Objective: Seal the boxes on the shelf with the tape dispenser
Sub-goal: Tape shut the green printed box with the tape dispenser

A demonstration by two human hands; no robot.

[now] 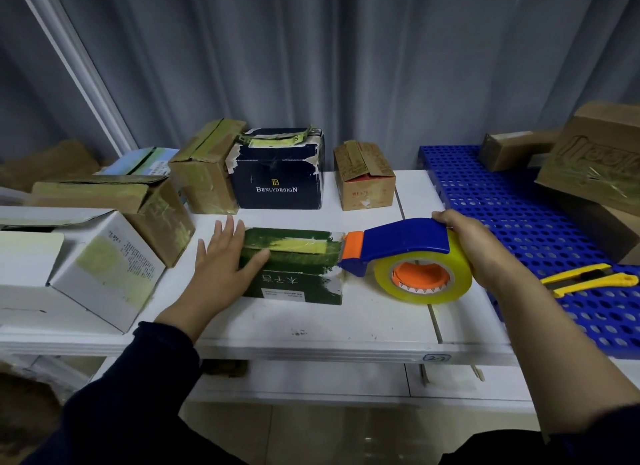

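A flat dark green box (298,274) lies on the white shelf (346,326), with a yellowish tape strip running along its top. My left hand (221,267) rests on the box's left end with straight fingers. My right hand (474,246) grips the blue and orange tape dispenser (398,246), which carries a yellow tape roll (424,279). The dispenser's orange nose meets the box's right top edge.
Several taped boxes stand behind: a dark blue box (277,177), brown cartons (204,167) (363,177) and a white box (100,267) at left. A blue perforated panel (502,201) on the right holds a yellow utility knife (588,277) and more cartons (595,160).
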